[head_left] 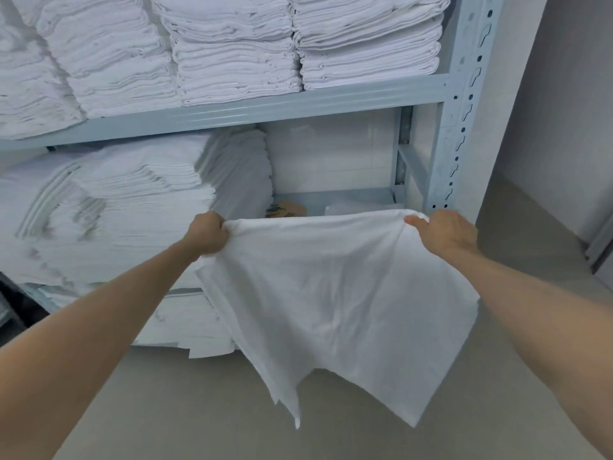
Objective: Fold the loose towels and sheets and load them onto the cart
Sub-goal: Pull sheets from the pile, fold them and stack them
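A thin white cloth sheet (335, 303) hangs in the air in front of a pale grey-blue metal shelving rack (454, 94), stretched by its top edge between two bare hands with both arms held out. The left hand (207, 232) grips the upper left corner with its fingers curled tightly into the bunched fabric; the right hand (444, 232) grips the upper right corner, its thumb pressed over the edge and its fingers wrapped behind the cloth. The sheet's lower part falls loose and creased, ending in uneven points above the plain beige floor (199, 410). Behind it, the rack's upper shelf carries tall stacks of folded white linens (232, 51), side by side. The shelf below holds a broad pile of folded white sheets (132, 207) at the left, just beyond the left hand, and to the right a small brownish printed card (285, 209) lies on the shelf, its markings too blurred to read. A plain grey wall (560, 94) stands beside the rack's perforated upright at the right. No legible writing shows anywhere.
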A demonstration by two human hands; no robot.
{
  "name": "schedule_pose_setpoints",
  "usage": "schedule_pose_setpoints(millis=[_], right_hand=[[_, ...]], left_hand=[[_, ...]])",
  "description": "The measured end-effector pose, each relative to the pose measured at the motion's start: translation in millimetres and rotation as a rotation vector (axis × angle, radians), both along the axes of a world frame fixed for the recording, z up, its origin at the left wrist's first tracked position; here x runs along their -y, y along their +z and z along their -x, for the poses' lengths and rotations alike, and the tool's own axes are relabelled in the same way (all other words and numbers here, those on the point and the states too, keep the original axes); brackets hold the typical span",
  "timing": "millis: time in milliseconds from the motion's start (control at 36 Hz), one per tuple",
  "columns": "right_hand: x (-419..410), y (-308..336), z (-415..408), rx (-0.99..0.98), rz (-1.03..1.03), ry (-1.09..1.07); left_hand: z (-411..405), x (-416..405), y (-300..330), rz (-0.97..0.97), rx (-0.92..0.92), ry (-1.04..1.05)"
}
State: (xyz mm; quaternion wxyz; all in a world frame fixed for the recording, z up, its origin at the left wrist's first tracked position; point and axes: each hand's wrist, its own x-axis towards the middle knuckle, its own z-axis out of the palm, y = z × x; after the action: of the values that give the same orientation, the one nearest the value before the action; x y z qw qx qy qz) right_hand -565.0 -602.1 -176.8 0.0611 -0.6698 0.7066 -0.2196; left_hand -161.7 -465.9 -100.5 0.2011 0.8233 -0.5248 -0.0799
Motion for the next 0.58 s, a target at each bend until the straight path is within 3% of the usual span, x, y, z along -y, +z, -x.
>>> schedule_pose_setpoints(millis=[111, 278, 444, 583], right_hand=[[-2.7, -3.6, -0.3, 0.105, -0.056, -0.102], [-8.2, -9.7, 13.2, 0.333, -0.175, -0.173], [-8.8, -3.4, 35.6, 0.521, -0.254, -0.228], [-8.6, -2.2, 41.3, 0.807, -0.413, -0.293]], left_hand=[[15.9, 0.7, -9.4, -0.130, 0.037, -0.050], [44.7, 11.3, -37.9, -0.130, 0.055, 0.001], [75.8, 29.6, -50.3, -0.036, -0.073, 0.104], [115.7, 43.1, -53.9, 0.091, -0.373, 0.129]])
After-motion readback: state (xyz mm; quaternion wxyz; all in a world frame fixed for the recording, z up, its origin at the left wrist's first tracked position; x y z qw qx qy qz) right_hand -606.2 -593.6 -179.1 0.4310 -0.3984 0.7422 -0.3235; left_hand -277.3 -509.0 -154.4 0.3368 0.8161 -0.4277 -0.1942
